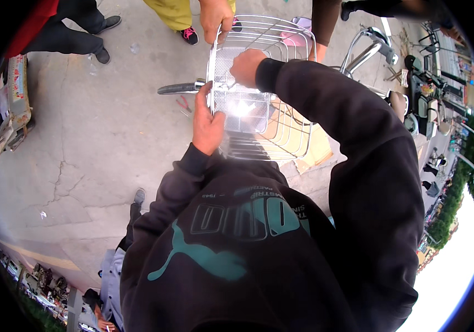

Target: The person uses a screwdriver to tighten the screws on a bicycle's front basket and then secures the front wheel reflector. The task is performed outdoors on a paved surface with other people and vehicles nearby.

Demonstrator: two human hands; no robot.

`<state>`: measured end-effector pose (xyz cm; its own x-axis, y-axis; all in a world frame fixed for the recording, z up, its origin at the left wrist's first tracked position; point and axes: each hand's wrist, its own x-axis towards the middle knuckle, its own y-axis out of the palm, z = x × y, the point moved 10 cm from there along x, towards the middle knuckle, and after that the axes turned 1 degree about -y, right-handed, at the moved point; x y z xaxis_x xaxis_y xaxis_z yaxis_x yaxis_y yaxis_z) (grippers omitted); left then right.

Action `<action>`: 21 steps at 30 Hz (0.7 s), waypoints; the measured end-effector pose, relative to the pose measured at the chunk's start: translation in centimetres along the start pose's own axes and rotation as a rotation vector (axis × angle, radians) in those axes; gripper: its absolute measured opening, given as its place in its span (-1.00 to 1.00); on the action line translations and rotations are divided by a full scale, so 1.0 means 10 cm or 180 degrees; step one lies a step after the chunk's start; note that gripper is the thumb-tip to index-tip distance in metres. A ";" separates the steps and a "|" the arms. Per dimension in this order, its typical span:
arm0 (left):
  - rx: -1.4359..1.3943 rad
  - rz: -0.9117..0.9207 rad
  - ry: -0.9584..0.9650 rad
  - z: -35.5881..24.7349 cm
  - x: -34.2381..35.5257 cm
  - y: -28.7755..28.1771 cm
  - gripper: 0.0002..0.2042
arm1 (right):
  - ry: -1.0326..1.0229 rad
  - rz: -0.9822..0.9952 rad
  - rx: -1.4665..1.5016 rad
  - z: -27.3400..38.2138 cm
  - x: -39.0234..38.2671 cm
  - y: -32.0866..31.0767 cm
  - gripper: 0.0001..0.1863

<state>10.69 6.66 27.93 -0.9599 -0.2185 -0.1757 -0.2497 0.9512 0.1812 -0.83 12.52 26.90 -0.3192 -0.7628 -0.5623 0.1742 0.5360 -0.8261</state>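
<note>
A silver wire bicycle basket (297, 135) with a mesh panel is in front of me, against a bicycle handlebar whose black grip (179, 88) sticks out to the left. My left hand (209, 128) is closed around the basket's near left rim, thumb on the inner side. Inside the basket, my right hand (248, 67) is balled up close to the mesh; what its fingers hold, if anything, is hidden. Another person's hand (216, 21) grips the far left corner of the rim. A second hand (320, 52) that is not mine touches the basket's far right side.
Red-handled pliers (183, 103) lie on the concrete left of the basket. Flattened cardboard (314, 149) is on the ground beneath it. Bicycle parts (367, 55) stand at right. People stand around, one in yellow trousers (173, 12). A worn box-like cart (18, 99) is at far left.
</note>
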 end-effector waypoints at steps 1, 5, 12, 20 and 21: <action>0.0006 -0.0026 -0.0024 -0.02 0.00 0.00 -0.37 | -0.0045 0.0015 -0.0052 -0.03 -0.03 0.02 -0.83; 0.0145 0.0058 0.0069 0.01 0.02 0.01 -0.39 | 0.0500 0.0091 0.0483 -0.29 -0.38 0.23 -0.79; 0.3460 0.0747 0.1868 -0.82 -0.14 0.59 -0.63 | 0.1774 -0.1357 0.3130 0.42 -1.28 0.92 -0.66; 0.5195 0.1783 0.1730 -0.28 -0.23 0.98 -0.74 | 0.2430 -0.1986 0.3293 0.26 -1.44 0.72 -0.74; 0.5232 0.1824 0.1786 -0.24 -0.21 1.00 -0.62 | 0.2500 -0.1946 0.3288 0.26 -1.40 0.79 -0.73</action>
<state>9.93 16.07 32.41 -0.8830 0.4640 -0.0706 0.1189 0.0757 -0.9900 7.48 26.48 28.20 -0.9530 -0.1972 -0.2301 0.3020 -0.5554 -0.7748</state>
